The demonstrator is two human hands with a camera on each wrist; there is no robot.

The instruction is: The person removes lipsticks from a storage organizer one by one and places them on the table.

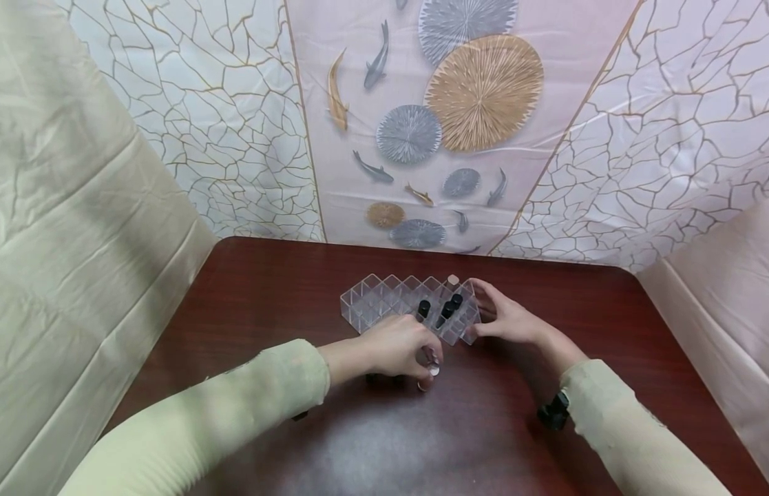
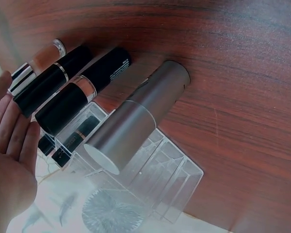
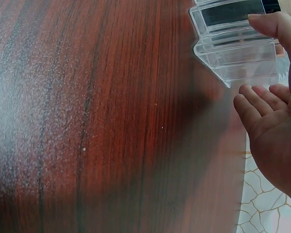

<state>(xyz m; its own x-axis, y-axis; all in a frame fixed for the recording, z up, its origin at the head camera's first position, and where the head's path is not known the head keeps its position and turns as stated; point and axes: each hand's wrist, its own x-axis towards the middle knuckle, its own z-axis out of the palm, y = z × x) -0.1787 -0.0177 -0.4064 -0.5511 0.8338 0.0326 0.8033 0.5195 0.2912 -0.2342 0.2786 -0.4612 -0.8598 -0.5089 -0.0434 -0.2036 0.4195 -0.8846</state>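
Note:
My left hand [image 1: 399, 344] pinches a lip gloss tube [image 2: 46, 57] with a peach body and silvery cap, low over the table in front of the organizer. Beside it in the left wrist view stand two black lipsticks [image 2: 53, 80] [image 2: 82, 90] and a thicker grey-brown metallic tube [image 2: 138, 116]; my forearm mostly hides them in the head view. My right hand [image 1: 508, 320] holds the right end of a clear lipstick organizer [image 1: 372, 303], thumb at the front and fingers behind. Black-capped tubes [image 1: 424, 308] and one with a pinkish top [image 1: 452, 281] sit in its right compartments.
The dark red wooden table [image 1: 483, 427] reaches back to a patterned cloth [image 1: 421, 207]. Plain cloth hangs along the left and right sides. A small black device [image 1: 553, 411] is at my right sleeve.

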